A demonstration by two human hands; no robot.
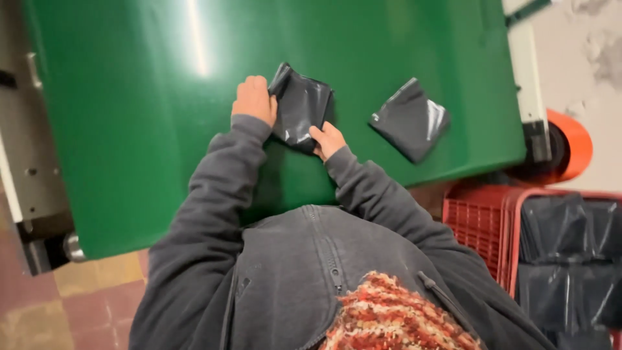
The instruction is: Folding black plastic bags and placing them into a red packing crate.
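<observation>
L hand point(254, 99): fist-like, knuckles up, pressed on the left edge of a dark bag point(301, 107); fingers curled, edge of bag pinned under them.
R hand point(327, 139): laid at the bag's lower right corner, thumb on top of the plastic, other fingers hidden beneath; corner seems pinched, grip not fully seen.
Bag: grey-black glossy plastic, folded to a rough square, lying flat on the belt btwn both hands, creased w/ light glints.
Belt point(142, 116): wide green surface, shiny, tilted in view; bag sits near its middle, close to the near edge.
2nd bag point(410, 120): same dark plastic, folded, lying flat to the right of the first, apart from it, untouched by either hand.
Sleeves point(214, 188): grey hoodie, both arms stretched fwd from the body.
Scarf point(395, 314): red-white knit, seen at bottom of frame.
Crate point(483, 223): red plastic mesh, below the belt's right end, dark bags stacked beside/inside it.
Roller point(570, 146): orange, at belt's right end.
Frame point(29, 162): grey metal, left of belt.
Floor point(78, 304): reddish & tan tiles.
</observation>
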